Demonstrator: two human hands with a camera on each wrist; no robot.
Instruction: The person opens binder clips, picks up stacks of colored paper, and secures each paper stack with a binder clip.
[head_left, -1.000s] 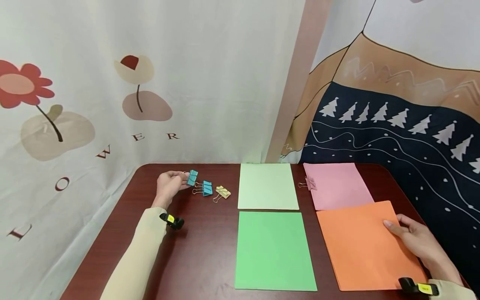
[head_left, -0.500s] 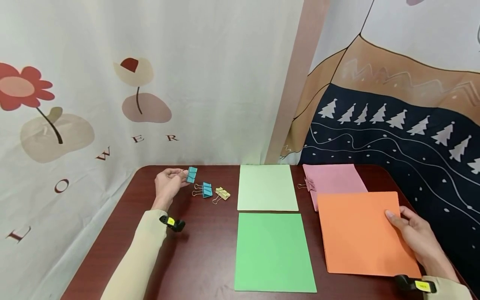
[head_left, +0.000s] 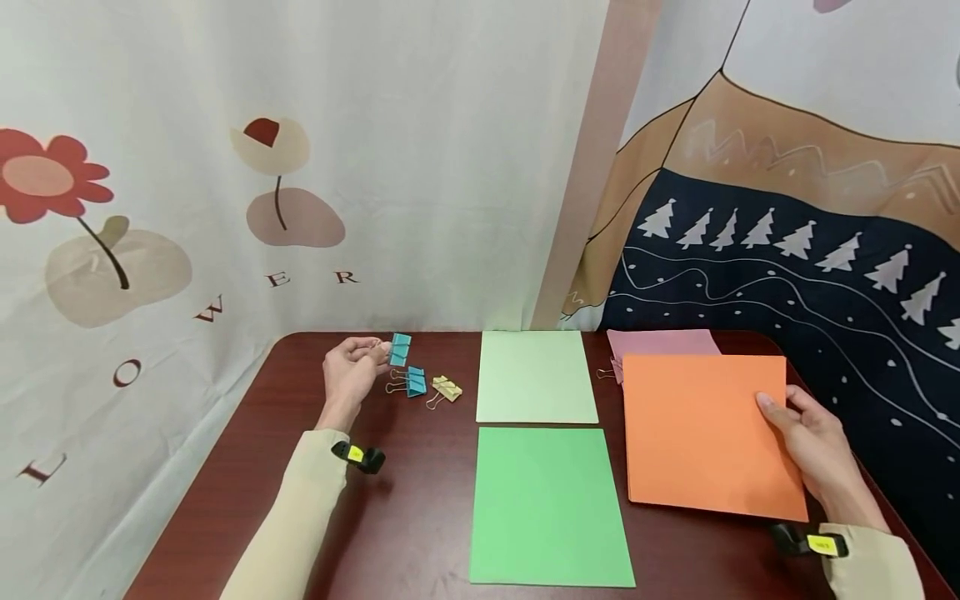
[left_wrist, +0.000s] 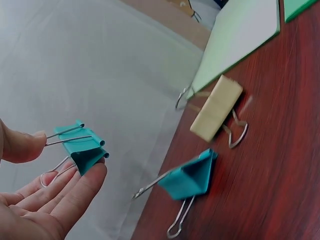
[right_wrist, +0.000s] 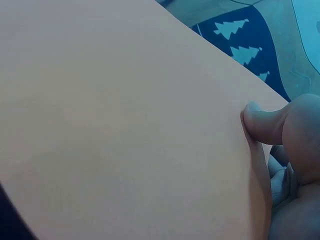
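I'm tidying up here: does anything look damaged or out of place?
No damage shows. Only the orange paper stands out: gripped by the right hand, slightly tilted, it hides part of the pink paper.

"What is borne by the reddish-brown table (head_left: 420,525)?"
"A blue clip (head_left: 416,382) is laid beside a yellow clip (head_left: 447,387); rightward, pale green paper (head_left: 536,375) is placed beyond bright green paper (head_left: 552,508)."
"And farther right?"
"Pink paper (head_left: 663,342) (partly hidden) is seen."
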